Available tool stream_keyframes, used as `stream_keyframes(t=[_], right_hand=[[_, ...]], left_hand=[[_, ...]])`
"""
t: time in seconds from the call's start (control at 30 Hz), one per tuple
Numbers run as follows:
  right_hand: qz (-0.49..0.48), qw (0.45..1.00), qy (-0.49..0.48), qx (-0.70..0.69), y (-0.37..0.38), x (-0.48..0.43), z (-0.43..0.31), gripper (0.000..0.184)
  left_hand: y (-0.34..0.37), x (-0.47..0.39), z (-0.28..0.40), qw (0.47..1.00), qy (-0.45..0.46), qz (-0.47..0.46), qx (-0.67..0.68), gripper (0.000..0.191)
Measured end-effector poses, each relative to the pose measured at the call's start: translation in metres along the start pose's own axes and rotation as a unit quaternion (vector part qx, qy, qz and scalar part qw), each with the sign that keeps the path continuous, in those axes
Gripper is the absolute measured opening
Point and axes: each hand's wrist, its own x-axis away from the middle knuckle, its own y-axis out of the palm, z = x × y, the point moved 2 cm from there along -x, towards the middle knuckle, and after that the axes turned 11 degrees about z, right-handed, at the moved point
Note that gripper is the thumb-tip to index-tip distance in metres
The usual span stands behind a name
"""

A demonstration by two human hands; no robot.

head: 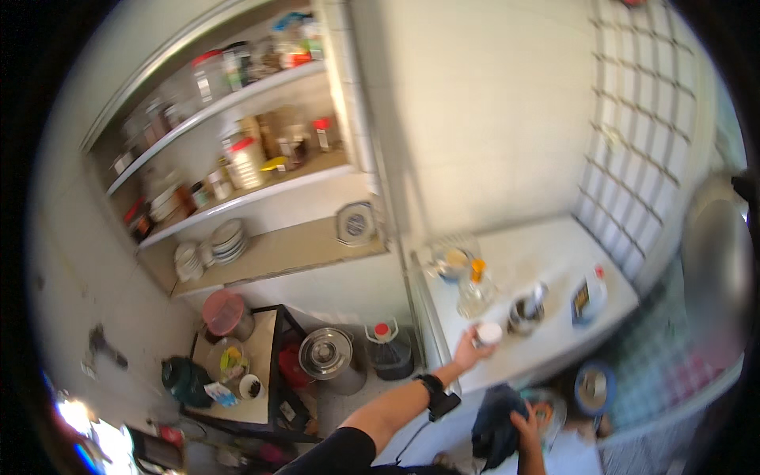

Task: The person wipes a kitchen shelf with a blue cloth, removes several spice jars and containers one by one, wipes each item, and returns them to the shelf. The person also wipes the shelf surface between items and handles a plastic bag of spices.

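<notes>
My left hand (469, 351), with a dark band on its wrist, grips a small jar with a white lid (489, 333) at the front edge of the white counter (552, 252). Lower down, my right hand (526, 428) clutches a bunched dark cloth (496, 420). Just beyond the jar stands a clear glass bottle with an orange cap (475, 297). To its right is a mortar (525, 317) with a pale pestle (537, 297) leaning in it. A clear bottle with a red cap (588, 300) stands farther right.
Left of the counter are a lidded metal pot (326, 356) and a large jug of dark liquid (389, 353) on the floor. A small table (264, 398) holds containers. Wall shelves (279, 190) carry jars and dishes. A blue-rimmed bucket (595, 389) sits below the counter's right end.
</notes>
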Motion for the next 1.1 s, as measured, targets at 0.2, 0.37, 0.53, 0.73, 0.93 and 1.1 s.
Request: stream_keyframes(t=[0.2, 0.37, 0.53, 0.73, 0.93, 1.1], right_hand=[[0.124, 0.948, -0.050, 0.290, -0.024, -0.002, -0.011, 0.062], [0.134, 0.972, -0.047, 0.186, -0.014, -0.028, -0.005, 0.061], [0.164, 0.974, -0.050, 0.148, -0.007, -0.046, 0.017, 0.060], [0.210, 0.972, -0.055, 0.093, 0.030, -0.047, 0.034, 0.055], [0.290, 0.943, -0.106, 0.128, 0.094, -0.031, 0.021, 0.052], [0.307, 0.935, -0.122, 0.134, 0.125, -0.029, 0.020, 0.052]], left_hand=[[0.025, -0.004, 0.013, 0.995, -0.055, 0.022, -0.076, 0.088], [-0.079, -0.005, 0.054, 0.992, 0.087, 0.090, 0.035, 0.072], [-0.318, -0.178, 0.101, 0.853, 0.316, 0.396, -0.120, 0.060], [-0.507, -0.374, 0.145, 0.796, 0.153, 0.483, -0.331, 0.079], [-0.543, -0.466, 0.147, 0.761, 0.062, 0.493, -0.416, 0.092], [-0.547, -0.491, 0.135, 0.781, 0.014, 0.464, -0.418, 0.075]])
